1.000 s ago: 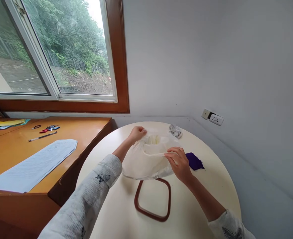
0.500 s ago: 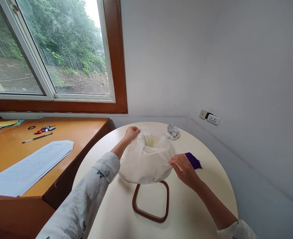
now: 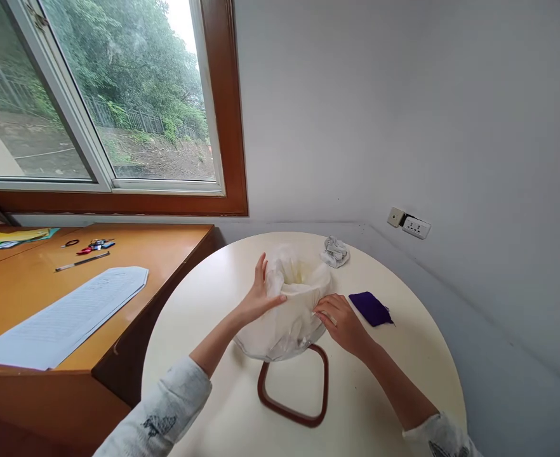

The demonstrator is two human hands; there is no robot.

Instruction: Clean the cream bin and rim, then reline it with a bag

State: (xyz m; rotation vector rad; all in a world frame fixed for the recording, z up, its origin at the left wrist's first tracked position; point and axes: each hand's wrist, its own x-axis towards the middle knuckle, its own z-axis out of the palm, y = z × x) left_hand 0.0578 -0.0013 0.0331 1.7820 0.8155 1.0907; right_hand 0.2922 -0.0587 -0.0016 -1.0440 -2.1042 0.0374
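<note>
Left hand (image 3: 260, 297) lies flat, fingers released, on the sheer white fabric (image 3: 287, 311); right hand (image 3: 340, 320) pinches its edge above the brown rounded wooden frame (image 3: 293, 393).

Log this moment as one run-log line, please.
left hand: flat on white cloth | right hand: pinching cloth edge | brown frame: partly under cloth | purple patch: apart, right
</note>
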